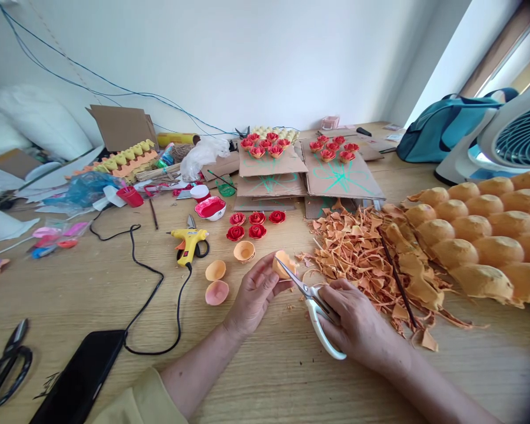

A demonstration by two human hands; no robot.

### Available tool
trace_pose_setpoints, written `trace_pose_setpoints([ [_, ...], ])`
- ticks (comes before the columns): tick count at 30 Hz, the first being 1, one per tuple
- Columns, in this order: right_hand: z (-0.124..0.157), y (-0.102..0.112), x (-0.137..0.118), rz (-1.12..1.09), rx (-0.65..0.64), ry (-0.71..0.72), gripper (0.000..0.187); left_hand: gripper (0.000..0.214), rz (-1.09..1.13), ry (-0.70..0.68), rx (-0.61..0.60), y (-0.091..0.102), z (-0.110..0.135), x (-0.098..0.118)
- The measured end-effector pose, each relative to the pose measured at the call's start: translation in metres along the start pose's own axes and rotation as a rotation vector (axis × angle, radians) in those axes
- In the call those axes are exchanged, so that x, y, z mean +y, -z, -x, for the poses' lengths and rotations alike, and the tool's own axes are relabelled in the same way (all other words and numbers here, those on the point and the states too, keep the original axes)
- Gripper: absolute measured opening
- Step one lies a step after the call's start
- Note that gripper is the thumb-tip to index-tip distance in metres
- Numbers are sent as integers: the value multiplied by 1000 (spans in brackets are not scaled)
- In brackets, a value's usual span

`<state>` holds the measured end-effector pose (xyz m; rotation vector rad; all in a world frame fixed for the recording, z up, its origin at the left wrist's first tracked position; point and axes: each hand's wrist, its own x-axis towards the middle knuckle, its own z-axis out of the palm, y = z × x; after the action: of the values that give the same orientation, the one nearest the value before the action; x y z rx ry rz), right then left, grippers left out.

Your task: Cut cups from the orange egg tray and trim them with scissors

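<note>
My left hand (258, 291) pinches an orange egg carton cup (285, 265) by its left side, over the middle of the table. White-handled scissors (324, 335) are in my right hand (357, 321), fingers through the handles. The blades point up and left and cross the front of the cup; whether they bite into its wall I cannot tell. Left of my left hand stand loose cut cups: an orange cup (244, 251), another orange cup (215, 271) and a pinkish cup (217, 292). Several red paper-pulp roses (257, 231) lie just behind them.
Orange carton scraps (353, 247) are heaped on the right, beside a large egg tray (486, 229). A yellow glue gun (188, 244) with a black cord, a phone (79, 377) and black scissors (9, 368) lie left. Cardboard sheets (344, 176) bearing roses, and a fan (512, 135), stand behind.
</note>
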<state>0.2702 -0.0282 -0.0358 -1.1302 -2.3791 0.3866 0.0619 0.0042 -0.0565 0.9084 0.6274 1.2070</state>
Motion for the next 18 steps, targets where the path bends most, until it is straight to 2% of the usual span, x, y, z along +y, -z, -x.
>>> trace_pose_setpoints([
  [7, -1, -1, 2, -39, 0, -79, 22, 24, 72, 65, -5, 0, 0, -1],
  [12, -1, -2, 5, -74, 18, -133, 20, 28, 85, 116, -25, 0, 0, 2],
  [16, -4, -1, 4, -73, 6, -160, 22, 41, 79, 112, 4, 2, 1, 1],
  [18, -5, 0, 4, -88, 5, -191, 25, 39, 41, 99, 30, 2, 1, 1],
])
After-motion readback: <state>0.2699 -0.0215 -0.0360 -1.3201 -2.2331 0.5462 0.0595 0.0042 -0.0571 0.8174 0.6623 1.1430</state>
